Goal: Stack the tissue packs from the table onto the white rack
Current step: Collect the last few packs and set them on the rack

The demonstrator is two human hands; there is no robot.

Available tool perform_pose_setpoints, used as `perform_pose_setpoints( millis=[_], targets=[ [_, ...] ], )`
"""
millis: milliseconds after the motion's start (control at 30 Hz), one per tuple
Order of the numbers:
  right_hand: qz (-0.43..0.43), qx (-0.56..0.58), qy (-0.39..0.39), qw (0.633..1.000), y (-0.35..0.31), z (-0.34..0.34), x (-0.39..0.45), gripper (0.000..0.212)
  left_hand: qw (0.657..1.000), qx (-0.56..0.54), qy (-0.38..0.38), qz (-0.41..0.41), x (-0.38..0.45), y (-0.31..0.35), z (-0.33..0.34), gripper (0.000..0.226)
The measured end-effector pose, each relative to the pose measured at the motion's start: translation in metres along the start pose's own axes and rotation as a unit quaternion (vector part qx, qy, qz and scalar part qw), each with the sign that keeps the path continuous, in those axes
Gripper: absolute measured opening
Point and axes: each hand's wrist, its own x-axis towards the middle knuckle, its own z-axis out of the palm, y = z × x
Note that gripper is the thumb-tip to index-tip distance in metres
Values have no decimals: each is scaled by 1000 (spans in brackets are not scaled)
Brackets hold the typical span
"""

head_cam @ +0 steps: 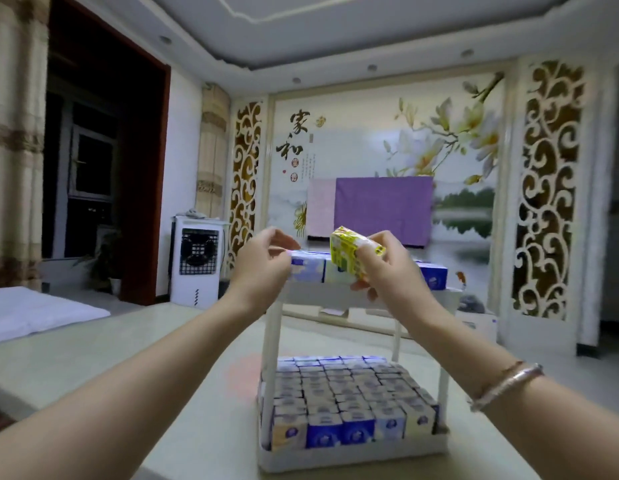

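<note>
Right hand (380, 268) is gripping a yellow tissue pack (353, 252) over the white rack (335, 296) top shelf; left hand (263, 263) fingers, curled, are steadying a blue pack (306, 270). Next move: seating it beside that row.

Both arms reach out over the pale bench (93, 358) toward the two-tier white plastic rack (363, 299). The right hand (380, 268) grips a yellow-and-green printed tissue pack (349, 252), tilted, above the top shelf. The left hand (266, 258), fingers curled, touches the end of a row of blue-and-white tissue packs (311, 271) on that shelf. The bottom tray is packed tight with more blue-and-white packs (346, 403). A silver bangle (505, 386) circles the right wrist.
</note>
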Motion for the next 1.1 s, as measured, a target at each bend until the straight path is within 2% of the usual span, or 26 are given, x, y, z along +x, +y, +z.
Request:
perform_pose_setpoints(
  millis=[167, 300, 367, 533, 667, 767, 900, 1000, 1100],
  targets=[
    [29, -52, 150, 987, 39, -80, 32, 32, 989, 80, -88, 84, 23, 37, 51, 23],
    [70, -119, 197, 971, 69, -131, 51, 29, 962, 171, -179, 112, 48, 48, 101, 22],
    [91, -150, 202, 964, 83, -144, 60, 27, 936, 228, -240, 117, 59, 50, 125, 28],
    [110, -236, 154, 953, 107, -141, 95, 26, 857, 368, -327, 152, 79, 46, 170, 58],
    [113, -234, 130, 957, 114, -134, 124, 24, 825, 391, -395, 101, 92, 45, 186, 66],
    [146, -242, 72, 957, 120, -125, 136, 24, 828, 352, -435, 41, 105, 48, 190, 59],
    [238, -146, -51, 959, 127, -118, 140, 21, 855, 290, -429, -6, 135, 44, 192, 42],
    [233, -98, -90, 963, 140, -127, 141, 17, 867, 274, -417, -12, 148, 34, 200, 28],
    [215, -90, -98, 967, 153, -129, 140, 20, 868, 290, -403, 6, 151, 32, 214, 32]
  ],
)
